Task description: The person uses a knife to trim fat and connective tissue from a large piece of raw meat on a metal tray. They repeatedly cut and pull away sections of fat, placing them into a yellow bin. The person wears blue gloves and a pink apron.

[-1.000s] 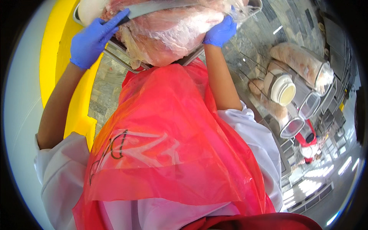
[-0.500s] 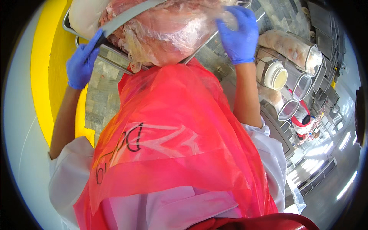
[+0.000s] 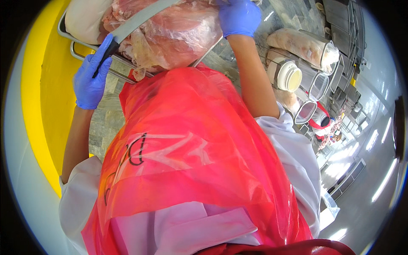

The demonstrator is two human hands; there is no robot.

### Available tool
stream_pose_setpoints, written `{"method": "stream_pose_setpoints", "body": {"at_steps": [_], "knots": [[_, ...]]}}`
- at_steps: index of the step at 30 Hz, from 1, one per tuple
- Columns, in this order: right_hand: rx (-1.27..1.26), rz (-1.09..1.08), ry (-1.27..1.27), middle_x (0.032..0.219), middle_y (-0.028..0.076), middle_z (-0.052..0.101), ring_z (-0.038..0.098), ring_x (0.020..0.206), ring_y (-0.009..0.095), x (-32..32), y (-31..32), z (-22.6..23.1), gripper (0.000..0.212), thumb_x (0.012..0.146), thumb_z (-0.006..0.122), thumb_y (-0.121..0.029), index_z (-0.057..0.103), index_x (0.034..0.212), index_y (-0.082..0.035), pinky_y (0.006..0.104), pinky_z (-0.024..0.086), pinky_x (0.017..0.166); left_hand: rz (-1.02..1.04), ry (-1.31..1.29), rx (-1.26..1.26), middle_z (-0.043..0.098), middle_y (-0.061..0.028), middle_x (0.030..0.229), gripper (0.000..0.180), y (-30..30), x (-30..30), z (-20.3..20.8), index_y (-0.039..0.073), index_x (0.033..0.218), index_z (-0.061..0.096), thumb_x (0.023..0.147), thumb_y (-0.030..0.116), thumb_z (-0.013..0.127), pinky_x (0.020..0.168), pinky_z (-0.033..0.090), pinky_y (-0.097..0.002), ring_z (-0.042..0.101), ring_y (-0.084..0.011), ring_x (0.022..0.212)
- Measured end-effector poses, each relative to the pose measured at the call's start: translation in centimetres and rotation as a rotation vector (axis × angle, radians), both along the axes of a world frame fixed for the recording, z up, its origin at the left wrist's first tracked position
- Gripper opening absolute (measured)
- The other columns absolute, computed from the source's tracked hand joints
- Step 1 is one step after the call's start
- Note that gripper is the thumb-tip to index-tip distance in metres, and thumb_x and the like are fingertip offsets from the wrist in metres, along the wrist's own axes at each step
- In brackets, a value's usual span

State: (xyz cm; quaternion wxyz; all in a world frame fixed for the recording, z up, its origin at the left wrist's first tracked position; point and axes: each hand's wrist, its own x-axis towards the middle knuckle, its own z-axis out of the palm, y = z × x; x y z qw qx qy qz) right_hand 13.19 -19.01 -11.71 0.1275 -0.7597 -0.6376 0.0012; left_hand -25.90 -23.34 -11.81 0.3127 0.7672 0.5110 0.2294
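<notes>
Raw pink meat in a large rounded cut with whitish membrane (image 3: 182, 40) lies at the top of the view, in a shallow grey metal tray (image 3: 91, 46), straight ahead of the person's body. Across its upper left slants a long knife with a broad grey steel blade and a black handle (image 3: 142, 19); whether the edge touches the flesh cannot be told.

The left hand in a blue glove (image 3: 90, 81) is closed around that handle at the tray's near left corner, index finger stretched along it toward the blade. Its bare forearm (image 3: 77, 138) rises steeply from the lower left, and the wrist is almost straight.

The right hand in a blue glove (image 3: 240, 19) is at the meat's right end, back of the hand upward. Its fingertips are hidden near the upper edge, so whether they grasp anything cannot be told. That forearm (image 3: 253, 78) leans up and leftward from the elbow.

Beside the meat, on its left, is a smooth white rounded piece (image 3: 85, 21). Nearer the body hangs a translucent red plastic apron (image 3: 195, 123); off to the right is a round white tub (image 3: 292, 79).
</notes>
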Motion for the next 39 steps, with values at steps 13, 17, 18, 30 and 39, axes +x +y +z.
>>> {"method": "stream_pose_setpoints", "body": {"at_steps": [13, 17, 18, 30, 39], "knots": [[0.406, 0.164, -0.057, 0.083, 0.009, 0.068, 0.065, 0.088, 0.031, 2.1, -1.7, -1.9, 0.01, 0.078, 0.068, -0.013, 0.074, 0.086, -0.009, 0.0454, 0.047, 0.091, -0.17, 0.016, 0.083, 0.058, -0.0075, 0.079, 0.047, 2.5, 3.0, 3.2, 0.027, 0.139, 0.067, 0.094, 0.017, 0.074, 0.063, 0.049, -0.0328, 0.054, -0.022, 0.064], [0.345, 0.085, 0.036, 0.082, 0.009, 0.069, 0.065, 0.086, 0.031, 3.7, -2.4, -2.0, 0.007, 0.078, 0.068, -0.012, 0.073, 0.083, -0.009, 0.0441, 0.048, 0.089, -0.158, 0.166, 0.032, 0.067, -0.0073, 0.093, 0.045, 3.4, 3.0, 5.0, 0.02, 0.139, 0.067, 0.095, 0.008, 0.072, 0.074, 0.052, -0.0277, 0.062, -0.0164, 0.077], [0.342, 0.076, 0.041, 0.082, 0.009, 0.069, 0.065, 0.086, 0.031, 4.5, -2.4, -2.1, 0.006, 0.078, 0.068, -0.011, 0.073, 0.083, -0.009, 0.0438, 0.049, 0.088, -0.161, 0.187, 0.026, 0.067, -0.0071, 0.091, 0.045, 3.7, 3.3, 5.7, 0.021, 0.139, 0.067, 0.095, 0.009, 0.072, 0.074, 0.052, -0.0275, 0.061, -0.016, 0.075], [0.367, -0.279, 0.325, 0.087, 0.015, 0.072, 0.067, 0.083, 0.033, 10.2, -5.3, -4.3, 0.012, 0.088, 0.068, -0.011, 0.074, 0.094, -0.001, 0.0433, 0.053, 0.076, -0.309, 0.349, 0.152, 0.056, -0.0081, 0.078, 0.043, 7.3, 5.2, 9.7, 0.029, 0.139, 0.066, 0.097, 0.02, 0.071, 0.065, 0.049, -0.0315, 0.054, -0.0216, 0.065], [0.402, -0.546, 1.075, 0.086, 0.01, 0.073, 0.065, 0.078, 0.012, 3.2, -7.3, -6.1, 0.034, 0.101, 0.071, -0.027, 0.069, 0.105, 0.007, 0.0263, 0.05, 0.072, -0.44, 0.481, 0.166, 0.052, -0.0083, 0.079, 0.042, 9.1, 9.4, 14.1, 0.032, 0.142, 0.063, 0.101, 0.023, 0.066, 0.067, 0.048, -0.0319, 0.054, -0.0232, 0.069]]}}
